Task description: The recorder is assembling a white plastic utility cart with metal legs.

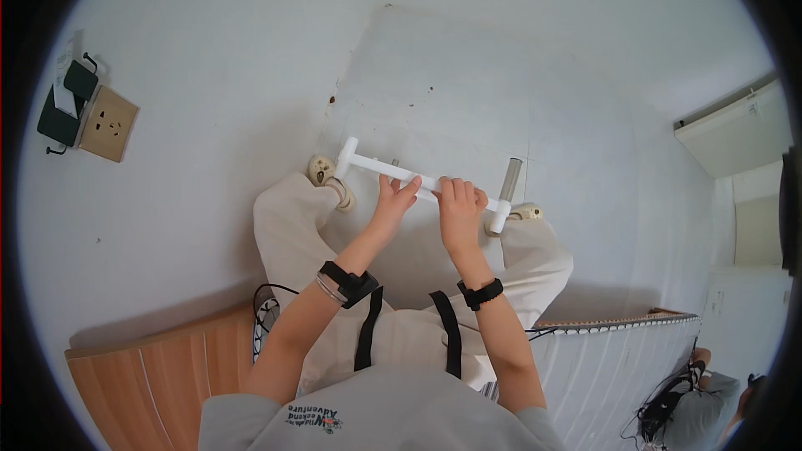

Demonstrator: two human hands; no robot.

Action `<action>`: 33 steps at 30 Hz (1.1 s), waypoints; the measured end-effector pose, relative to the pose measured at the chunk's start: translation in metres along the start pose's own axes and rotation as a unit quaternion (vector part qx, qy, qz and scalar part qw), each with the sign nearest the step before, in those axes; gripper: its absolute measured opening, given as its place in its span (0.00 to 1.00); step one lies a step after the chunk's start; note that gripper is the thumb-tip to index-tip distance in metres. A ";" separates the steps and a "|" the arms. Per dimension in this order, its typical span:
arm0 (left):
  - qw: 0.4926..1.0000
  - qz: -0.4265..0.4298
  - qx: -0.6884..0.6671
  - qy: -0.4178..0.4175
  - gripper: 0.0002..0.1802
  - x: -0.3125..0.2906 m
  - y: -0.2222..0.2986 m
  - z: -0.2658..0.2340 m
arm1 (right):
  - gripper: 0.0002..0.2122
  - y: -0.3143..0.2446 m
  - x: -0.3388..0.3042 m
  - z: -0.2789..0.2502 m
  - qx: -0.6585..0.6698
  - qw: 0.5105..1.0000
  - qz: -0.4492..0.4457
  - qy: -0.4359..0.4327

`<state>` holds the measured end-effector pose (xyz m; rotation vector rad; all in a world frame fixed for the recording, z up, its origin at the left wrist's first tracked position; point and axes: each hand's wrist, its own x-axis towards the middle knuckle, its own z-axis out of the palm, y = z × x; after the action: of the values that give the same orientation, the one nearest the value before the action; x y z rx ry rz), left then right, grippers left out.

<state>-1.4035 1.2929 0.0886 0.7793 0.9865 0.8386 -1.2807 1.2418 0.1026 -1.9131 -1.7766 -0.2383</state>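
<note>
I grip a white tubular frame piece [376,165] in front of me, low between my knees. It is a long bar with a short cross-piece at each end, and it tilts down toward the right. My left hand [394,202] pinches the bar near its middle, thumb along the top. Just to the right, my right hand [460,207] wraps its fingers over the same bar. A greyish metal tube [511,177] sticks up from the right end. A second tube shows only in part behind the bar. The fingers hide some of the bar.
My shoes [322,171] are close to both ends of the bar. A beige wall socket [109,124] and dark green holder [60,113] are at left. A wooden slatted panel [167,384] lies lower left, a pale ribbed panel [614,367] lower right. Another person [710,405] is beyond it.
</note>
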 end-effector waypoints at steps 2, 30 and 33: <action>1.000 -0.021 0.000 -0.001 0.34 -0.004 -0.016 -0.003 | 0.12 -0.001 -0.016 0.006 -0.001 1.000 0.014 -0.022; 0.966 -0.233 0.109 0.011 0.24 0.002 -0.075 -0.035 | 0.14 0.018 -0.068 -0.003 0.218 0.942 0.080 -0.243; 0.966 -0.226 0.121 -0.023 0.26 0.002 -0.068 -0.034 | 0.11 0.056 -0.058 -0.073 0.250 0.941 0.131 -0.189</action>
<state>-1.4176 1.2691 0.0179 0.7339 1.1812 0.3071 -1.2185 1.1556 0.1239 -1.8558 -1.5726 0.6561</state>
